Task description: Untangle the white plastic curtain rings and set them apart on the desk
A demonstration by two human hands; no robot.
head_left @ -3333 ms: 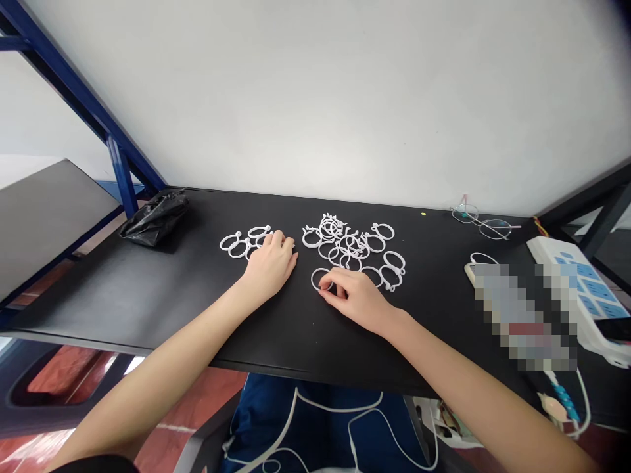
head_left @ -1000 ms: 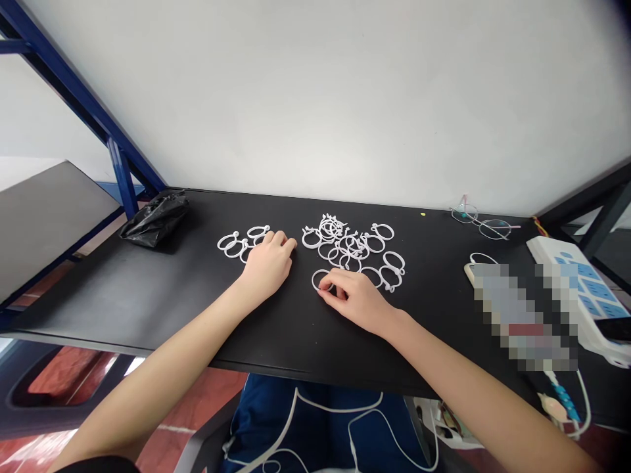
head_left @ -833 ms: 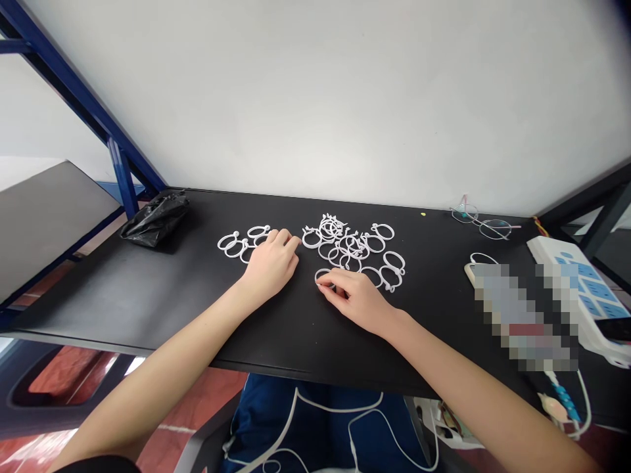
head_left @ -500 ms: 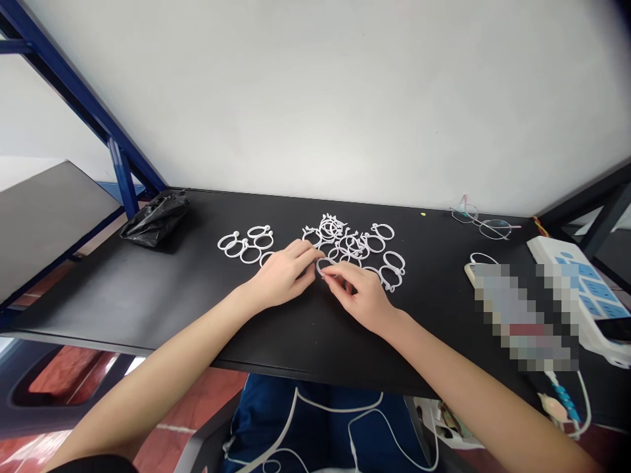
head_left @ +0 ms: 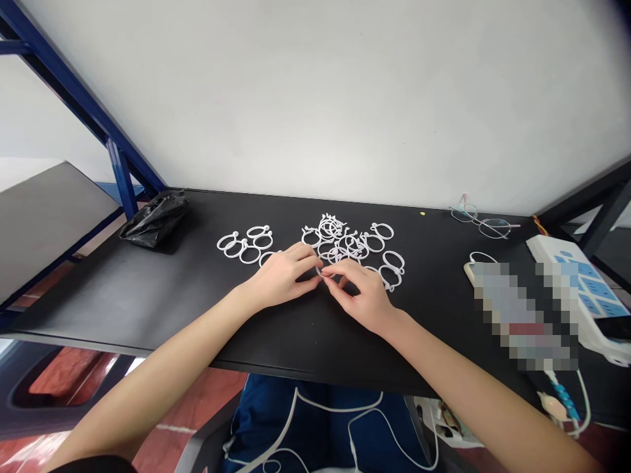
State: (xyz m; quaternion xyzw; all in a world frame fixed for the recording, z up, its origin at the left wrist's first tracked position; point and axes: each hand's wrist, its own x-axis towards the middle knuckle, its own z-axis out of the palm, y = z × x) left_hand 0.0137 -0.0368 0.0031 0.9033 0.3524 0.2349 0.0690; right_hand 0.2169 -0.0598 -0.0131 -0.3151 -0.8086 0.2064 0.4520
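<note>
A small white plastic curtain ring is pinched between both hands just above the black table, mostly covered by the fingers. My left hand is closed, thumb and fingertips on the ring's left side. My right hand grips its right side between thumb and forefinger. Behind the hands lies a pile of similar white rings, some showing small hooked ends. Several more rings with little round eyelets lie to the left of my left hand. Others rest to the right, partly behind my right hand.
A crumpled black plastic bag sits at the table's back left. Eyeglasses lie at the back right, near a white power strip and a blurred phone on a cable. White cords hang over my lap.
My left fingertips have shifted slightly right and closed on the ring, so less of it shows. My right hand is almost where it was.
</note>
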